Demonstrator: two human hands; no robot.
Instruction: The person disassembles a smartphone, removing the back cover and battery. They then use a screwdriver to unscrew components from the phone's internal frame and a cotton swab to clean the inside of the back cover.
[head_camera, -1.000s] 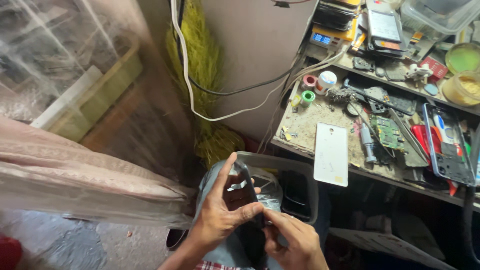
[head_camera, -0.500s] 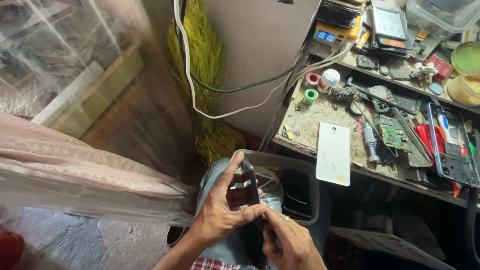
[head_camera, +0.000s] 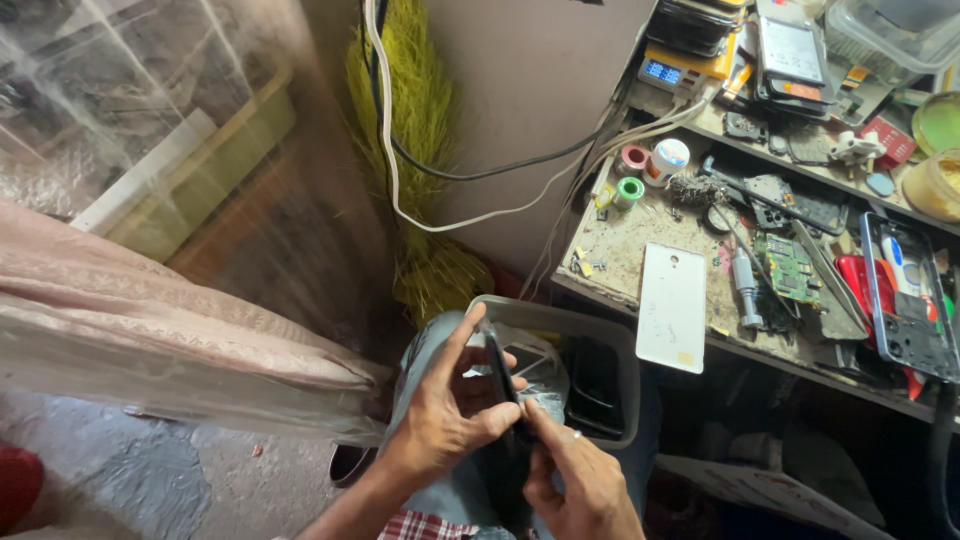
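My left hand (head_camera: 445, 420) grips a slim dark phone (head_camera: 499, 372), which stands upright and edge-on to me. My right hand (head_camera: 578, 482) pinches the phone's lower end from below, with a ring on one finger. Both hands are over my lap in blue jeans, right beside a grey plastic bin (head_camera: 560, 313). The bin holds another dark phone (head_camera: 596, 385) and a crumpled clear plastic bag (head_camera: 540, 365).
A cluttered workbench (head_camera: 620, 245) stands to the right with a white phone back cover (head_camera: 672, 308), a green circuit board (head_camera: 787, 268), tape rolls (head_camera: 630, 190) and tools. A yellow broom (head_camera: 420, 150) and cables (head_camera: 480, 215) hang by the wall. Plastic sheeting (head_camera: 130, 150) covers things on the left.
The phone has turned in my hands from showing its flat side to standing edge-on. Both hands stay over the bin in my lap.
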